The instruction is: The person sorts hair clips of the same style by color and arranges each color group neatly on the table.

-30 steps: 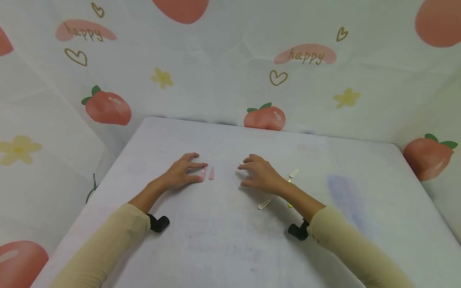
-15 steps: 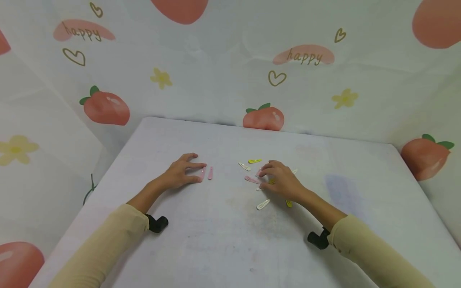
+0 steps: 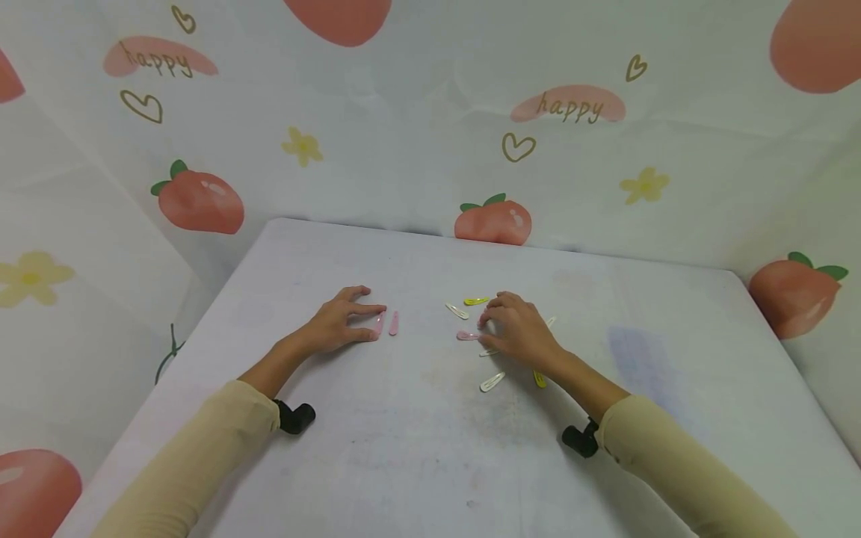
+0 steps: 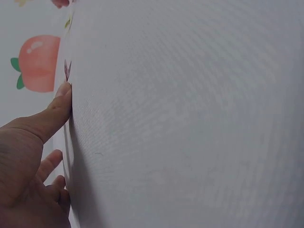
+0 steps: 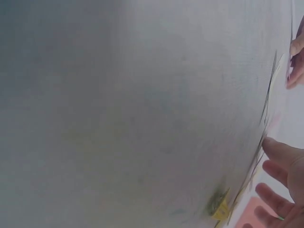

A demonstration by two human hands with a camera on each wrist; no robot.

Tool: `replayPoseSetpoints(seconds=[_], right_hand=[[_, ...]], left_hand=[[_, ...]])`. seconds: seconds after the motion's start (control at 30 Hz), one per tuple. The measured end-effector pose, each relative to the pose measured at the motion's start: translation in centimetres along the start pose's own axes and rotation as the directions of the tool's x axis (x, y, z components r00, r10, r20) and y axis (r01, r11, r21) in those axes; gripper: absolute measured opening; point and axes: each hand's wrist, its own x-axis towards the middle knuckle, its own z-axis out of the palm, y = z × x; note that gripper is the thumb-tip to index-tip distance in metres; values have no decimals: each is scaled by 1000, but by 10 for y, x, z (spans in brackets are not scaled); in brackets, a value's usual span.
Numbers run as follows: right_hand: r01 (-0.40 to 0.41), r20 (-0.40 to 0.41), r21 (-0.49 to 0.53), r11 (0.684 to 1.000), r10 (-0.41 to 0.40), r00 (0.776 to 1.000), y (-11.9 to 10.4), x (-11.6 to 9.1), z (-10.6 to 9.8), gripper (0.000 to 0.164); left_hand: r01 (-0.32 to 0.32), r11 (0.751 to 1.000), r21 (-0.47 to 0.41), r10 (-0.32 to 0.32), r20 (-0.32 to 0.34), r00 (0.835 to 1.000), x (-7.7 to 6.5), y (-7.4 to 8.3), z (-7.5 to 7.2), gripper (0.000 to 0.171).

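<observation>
My left hand [image 3: 332, 325] rests on the table at the left, its thumb and index finger spread to the ends of a pink snap hair clip [image 3: 380, 323]. A second pink hair clip [image 3: 394, 323] lies just right of it, roughly parallel. My right hand [image 3: 521, 329] is over a loose group of clips, thumb low and fingers bent with a gap between them. Its thumb tip is right at the end of another pink hair clip [image 3: 466, 336]. In the right wrist view the thumb [image 5: 278, 151] reaches down to the tabletop. The palm hides part of the group.
Around the right hand lie a yellow clip [image 3: 475, 301], a white clip [image 3: 457, 311], another white clip [image 3: 492, 382] and a second yellow clip [image 3: 540, 379]. The white table [image 3: 403, 448] meets a printed backdrop [image 3: 403, 149] at its far edge.
My right hand has drawn back right from the far left of the clips, uncovering several. The pink clip at its thumb has turned slightly. The left hand stays in place.
</observation>
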Motion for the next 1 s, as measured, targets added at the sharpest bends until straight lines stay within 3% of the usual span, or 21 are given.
replayPoseSetpoints(seconds=[0.4, 0.73, 1.0], right_hand=[[-14, -10, 20, 1000, 14, 1000, -3, 11, 4, 30], [74, 112, 139, 988, -90, 990, 2, 8, 1, 44], [54, 150, 123, 991, -72, 986, 1, 8, 2, 47]], left_hand=[[9, 1000, -8, -9, 4, 1000, 0, 1, 0, 55], [10, 1000, 11, -10, -7, 1000, 0, 1, 0, 55], [11, 1000, 10, -11, -2, 1000, 0, 2, 0, 55]])
